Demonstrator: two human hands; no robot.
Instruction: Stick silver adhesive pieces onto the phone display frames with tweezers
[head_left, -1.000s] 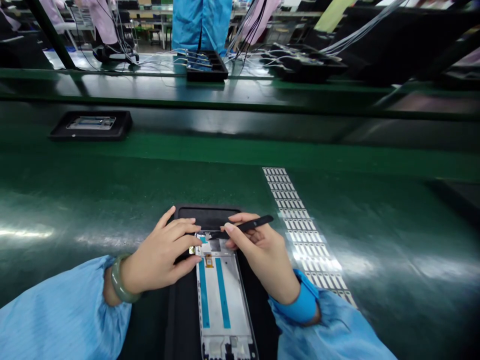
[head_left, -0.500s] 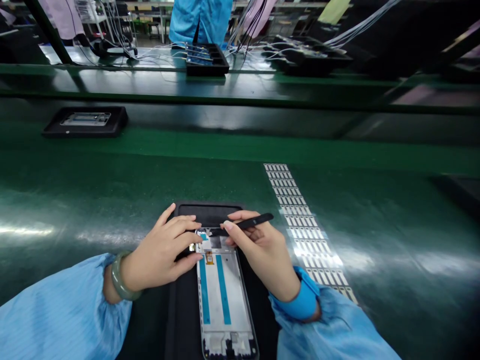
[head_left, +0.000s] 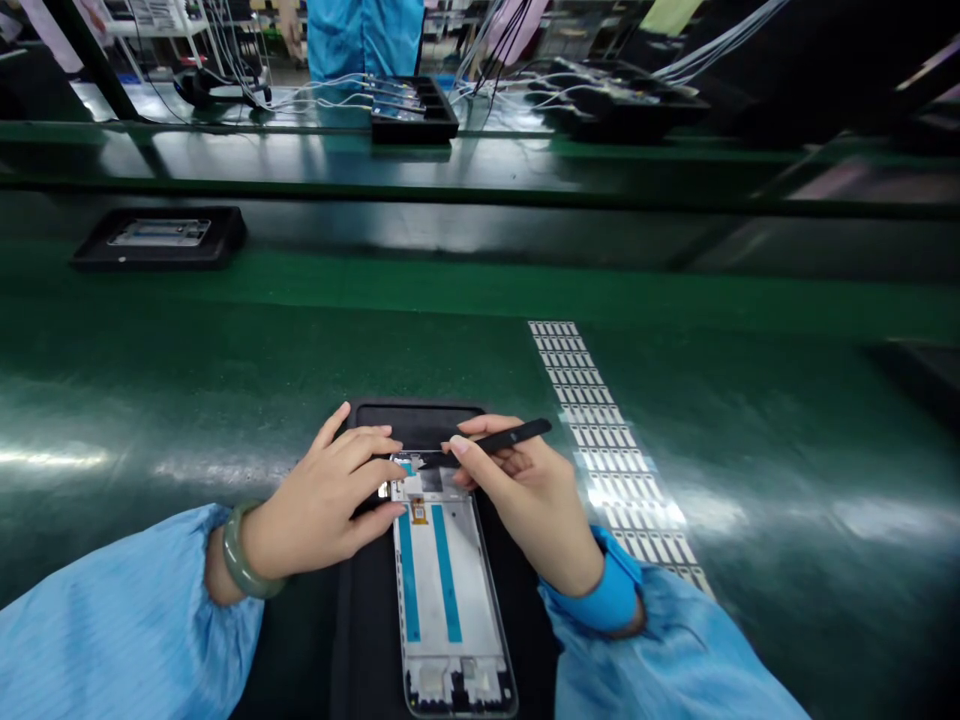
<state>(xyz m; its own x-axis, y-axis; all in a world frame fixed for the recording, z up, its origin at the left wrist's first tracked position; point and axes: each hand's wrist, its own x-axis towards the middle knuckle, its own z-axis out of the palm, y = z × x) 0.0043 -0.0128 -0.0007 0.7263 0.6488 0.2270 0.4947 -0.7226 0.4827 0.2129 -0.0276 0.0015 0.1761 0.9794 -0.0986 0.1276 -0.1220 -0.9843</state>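
Observation:
A silver phone mid-frame [head_left: 480,610] with two blue adhesive strips lies in a black tray [head_left: 360,640] in front of me. My left hand [head_left: 337,490] is open, fingers spread, its fingertips resting at the frame's upper left edge. My right hand [head_left: 517,490] is closed in a pen-like grip around black tweezers [head_left: 517,435]. Their thin tip points left and down at the top part of the frame. Whether anything is between the tips is too small to tell. A small orange flex cable [head_left: 419,513] shows below the top part.
A sheet strip of small white labels [head_left: 600,435] lies right of my right hand. At the far left stands another black tray [head_left: 225,245] with a phone frame. Beyond the ledge are a black box with cables [head_left: 416,125] and a person in blue clothing [head_left: 364,40].
My hands and the tweezers hold nearly the same place over the phone mid-frame. The far tray appears slightly further left, and the person in blue has shifted left.

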